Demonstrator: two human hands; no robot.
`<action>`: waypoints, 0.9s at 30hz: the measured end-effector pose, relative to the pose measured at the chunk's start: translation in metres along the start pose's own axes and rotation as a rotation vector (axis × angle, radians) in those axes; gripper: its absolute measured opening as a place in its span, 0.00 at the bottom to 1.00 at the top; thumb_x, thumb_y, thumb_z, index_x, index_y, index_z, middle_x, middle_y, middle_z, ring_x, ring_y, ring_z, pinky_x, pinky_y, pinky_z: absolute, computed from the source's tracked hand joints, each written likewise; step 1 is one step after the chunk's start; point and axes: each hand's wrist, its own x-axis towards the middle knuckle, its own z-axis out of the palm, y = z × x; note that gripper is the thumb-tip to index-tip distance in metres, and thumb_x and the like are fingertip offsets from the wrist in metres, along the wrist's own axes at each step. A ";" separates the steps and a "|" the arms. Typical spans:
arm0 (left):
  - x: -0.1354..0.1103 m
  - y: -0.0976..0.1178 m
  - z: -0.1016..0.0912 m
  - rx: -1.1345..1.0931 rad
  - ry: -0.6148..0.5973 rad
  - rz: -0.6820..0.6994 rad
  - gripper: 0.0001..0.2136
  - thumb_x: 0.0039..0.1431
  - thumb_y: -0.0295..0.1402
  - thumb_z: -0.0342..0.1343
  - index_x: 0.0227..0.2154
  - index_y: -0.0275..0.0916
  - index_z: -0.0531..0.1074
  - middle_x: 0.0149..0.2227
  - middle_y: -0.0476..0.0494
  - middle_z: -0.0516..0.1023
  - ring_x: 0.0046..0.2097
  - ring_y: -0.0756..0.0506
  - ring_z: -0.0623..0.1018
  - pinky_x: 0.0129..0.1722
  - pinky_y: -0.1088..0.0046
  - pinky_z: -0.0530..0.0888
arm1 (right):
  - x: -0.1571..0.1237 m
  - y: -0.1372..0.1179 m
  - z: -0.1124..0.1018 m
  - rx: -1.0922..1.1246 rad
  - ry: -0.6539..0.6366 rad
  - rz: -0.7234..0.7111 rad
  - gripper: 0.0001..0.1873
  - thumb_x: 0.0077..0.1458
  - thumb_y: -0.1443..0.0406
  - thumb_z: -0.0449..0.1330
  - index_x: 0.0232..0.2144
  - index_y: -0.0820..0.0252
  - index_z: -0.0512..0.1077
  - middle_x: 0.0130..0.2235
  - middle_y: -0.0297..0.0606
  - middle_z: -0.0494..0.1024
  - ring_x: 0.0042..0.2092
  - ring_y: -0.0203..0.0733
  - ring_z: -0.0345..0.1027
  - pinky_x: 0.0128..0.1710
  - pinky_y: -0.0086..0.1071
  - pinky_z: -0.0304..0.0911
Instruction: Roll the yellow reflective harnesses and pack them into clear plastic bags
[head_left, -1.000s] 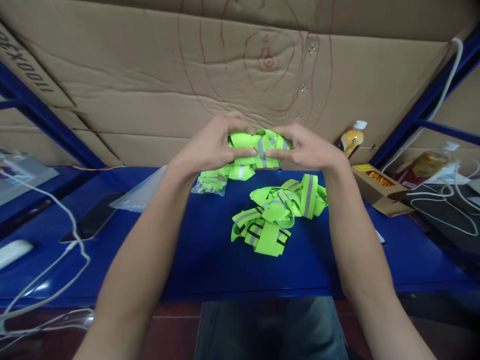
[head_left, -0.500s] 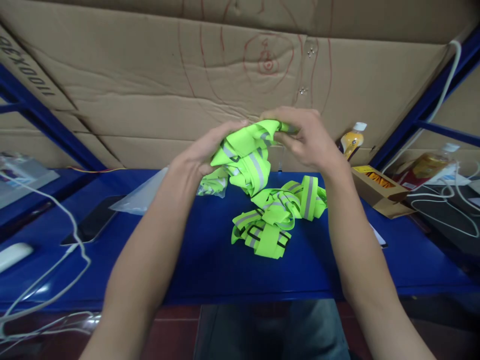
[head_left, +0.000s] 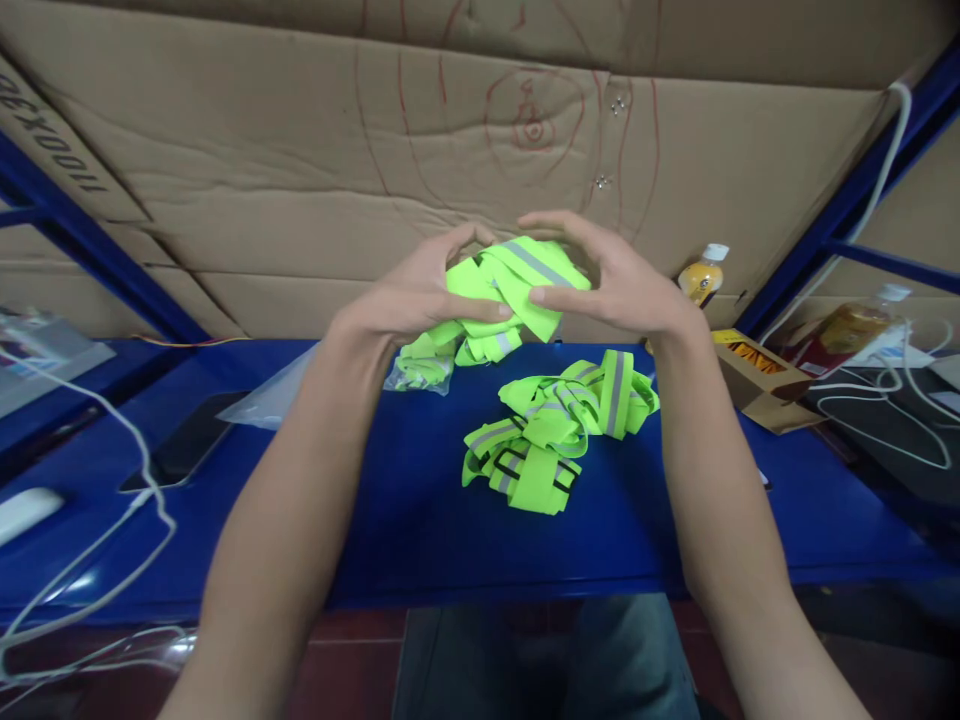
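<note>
Both my hands are raised above the blue table and squeeze a bundle of neon-green reflective straps between them. My left hand grips the bundle's left side with curled fingers. My right hand closes over its right side, thumb underneath. A second heap of the same green straps with grey bands lies loose on the table below my right hand. A bagged green strap lies behind my left wrist.
A clear plastic bag and a dark phone lie at the left, with white cables trailing. An open cardboard box, a yellow bottle and more cables sit at the right. Cardboard sheets form the back wall.
The straps hung loose and spread between my hands half a second ago; now both hands have pressed them back into a compact bundle. The heap on the table has not moved.
</note>
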 end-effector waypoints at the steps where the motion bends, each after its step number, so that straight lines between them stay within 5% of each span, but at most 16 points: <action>1: -0.001 0.005 0.003 0.092 -0.009 0.047 0.31 0.42 0.42 0.84 0.47 0.42 0.76 0.49 0.43 0.82 0.50 0.39 0.81 0.45 0.67 0.76 | -0.002 0.005 0.001 0.018 0.001 0.030 0.39 0.54 0.41 0.76 0.60 0.51 0.78 0.61 0.44 0.82 0.63 0.59 0.75 0.66 0.54 0.74; 6: -0.002 0.015 0.010 0.230 0.064 0.129 0.32 0.44 0.48 0.84 0.46 0.39 0.76 0.49 0.41 0.81 0.52 0.38 0.80 0.52 0.64 0.74 | -0.006 0.021 0.002 0.112 -0.037 0.079 0.37 0.50 0.39 0.77 0.53 0.53 0.78 0.48 0.38 0.84 0.47 0.50 0.78 0.49 0.47 0.80; 13: 0.003 -0.021 0.018 -0.256 -0.114 -0.231 0.34 0.59 0.71 0.65 0.43 0.42 0.81 0.33 0.42 0.84 0.37 0.39 0.85 0.32 0.67 0.78 | 0.001 0.013 -0.001 -0.082 0.099 0.038 0.32 0.53 0.40 0.76 0.50 0.51 0.79 0.51 0.40 0.84 0.56 0.58 0.76 0.59 0.51 0.75; 19: -0.006 -0.005 0.032 -0.677 -0.100 -0.328 0.23 0.61 0.57 0.70 0.45 0.41 0.83 0.36 0.43 0.86 0.33 0.40 0.83 0.26 0.63 0.82 | -0.001 -0.021 0.004 -0.207 0.109 0.028 0.21 0.61 0.52 0.71 0.55 0.46 0.79 0.56 0.36 0.85 0.59 0.58 0.76 0.65 0.51 0.72; 22: -0.023 -0.005 0.031 -0.787 -0.098 -0.377 0.20 0.52 0.50 0.76 0.40 0.43 0.83 0.34 0.46 0.86 0.31 0.41 0.83 0.24 0.65 0.81 | -0.016 -0.031 0.025 -0.268 0.119 -0.055 0.19 0.65 0.60 0.63 0.57 0.44 0.79 0.58 0.36 0.84 0.60 0.56 0.77 0.65 0.49 0.73; 27: -0.053 -0.025 0.041 -0.739 -0.222 -0.512 0.30 0.37 0.52 0.82 0.39 0.40 0.82 0.36 0.40 0.87 0.33 0.36 0.85 0.28 0.59 0.85 | -0.059 -0.014 0.067 -0.312 0.259 -0.306 0.19 0.70 0.65 0.54 0.56 0.42 0.78 0.59 0.43 0.82 0.62 0.54 0.77 0.64 0.55 0.73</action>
